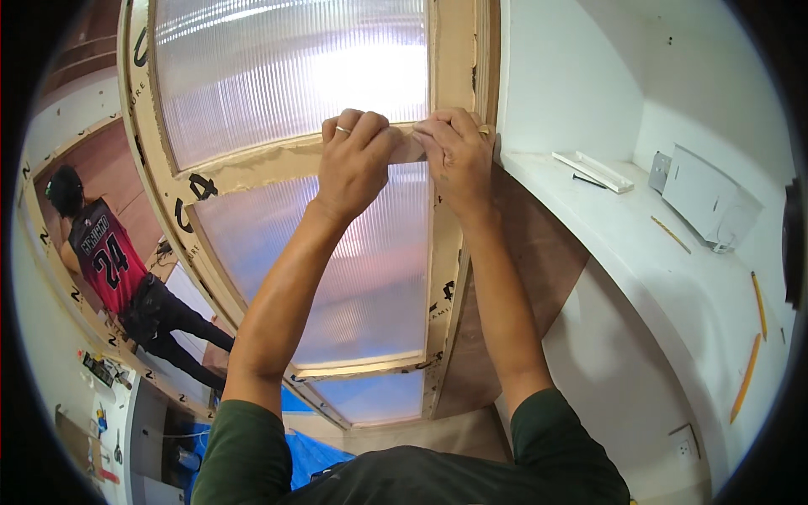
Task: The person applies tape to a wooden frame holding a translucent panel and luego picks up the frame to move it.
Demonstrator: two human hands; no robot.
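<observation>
In front of me stands a door (261, 168) with ribbed glass panes (286, 76), its frame covered in tan masking paper. Both my hands are raised to the crossbar between the upper panes. My left hand (355, 164), with a ring on one finger, has its fingers curled at the edge of a tan, flat strip (407, 145). Close by on the right, my right hand (459, 156) pinches the strip's other end near the door's edge. The strip lies across the crossbar; whether it is paper, tape or sandpaper is unclear. My fingertips are partly hidden.
On the right, a white counter (623, 227) bears a white tray (593, 171), a grey switch box (703, 194), a drill bit (671, 235) and pencils (745, 379). At left, another person (109, 252) stands beyond the door. Tools lie on a lower-left shelf (126, 412); blue sheeting (311, 459) covers some floor.
</observation>
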